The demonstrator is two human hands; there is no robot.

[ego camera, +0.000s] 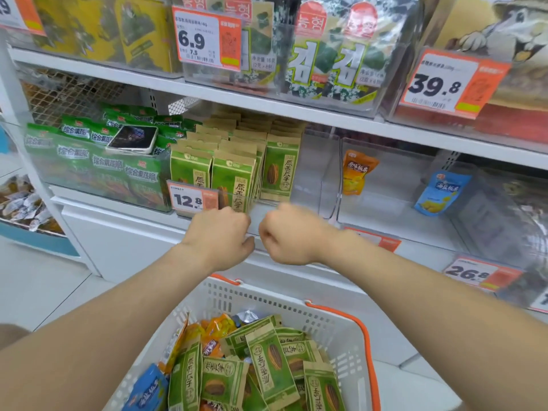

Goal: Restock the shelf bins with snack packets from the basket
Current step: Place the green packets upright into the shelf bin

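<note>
**Both hands curled at the front rim of the seed bin**

Both arms are stretched forward over the basket, with the backs of the hands turned upward. The left hand and the right hand are held close side by side, just apart, at the front rim of the clear bin on the lower shelf. The fingers of both hands are curled inward and the thumbs are tucked below. The fingertips are hidden behind the knuckles and the right hand is blurred, so it cannot be told whether the rim is actually gripped.

Green and brown seed packets are stood upright in rows inside that bin, filling its left part, while its right part is left bare. A 12.8 price tag is fixed to the bin's front, just left of the left hand.

More of the same seed packets, the basket packets, are piled loosely in the white basket below the arms, lying flat and tilted. Orange packets are mixed in behind them, and a blue packet is seen at the near left corner.

In the bin to the left, a phone is laid on top of green packets. In the bins to the right, a single orange packet and a single blue packet are stood.
</note>
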